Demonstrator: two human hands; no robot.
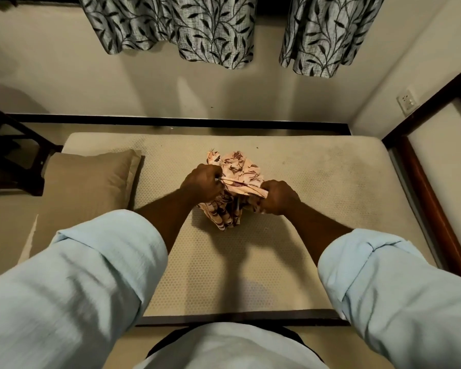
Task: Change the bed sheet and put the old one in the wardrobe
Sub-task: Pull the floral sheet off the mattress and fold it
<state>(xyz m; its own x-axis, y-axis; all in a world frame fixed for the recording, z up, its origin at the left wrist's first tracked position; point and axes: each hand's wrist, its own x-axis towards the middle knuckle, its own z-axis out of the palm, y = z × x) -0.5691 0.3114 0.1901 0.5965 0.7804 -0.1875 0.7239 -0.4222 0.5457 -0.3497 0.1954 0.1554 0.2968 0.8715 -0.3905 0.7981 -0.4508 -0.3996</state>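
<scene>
A bunched-up pink bed sheet [236, 169] with a dark floral print hangs over the middle of the bare cream mattress [317, 182]. My left hand [201, 183] grips a gathered edge of the sheet on its left side. My right hand [278, 197] grips the same edge on the right, so a short band of cloth is stretched between my fists. The rest of the sheet hangs in folds below my hands, and its lowest part is close to the mattress.
A tan pillow [88, 179] lies at the left end of the mattress. The dark wooden bed frame [434, 206] runs along the right and far sides. Leaf-patterned curtains [210, 30] hang on the far wall. A dark wooden piece of furniture [14, 161] stands at the left.
</scene>
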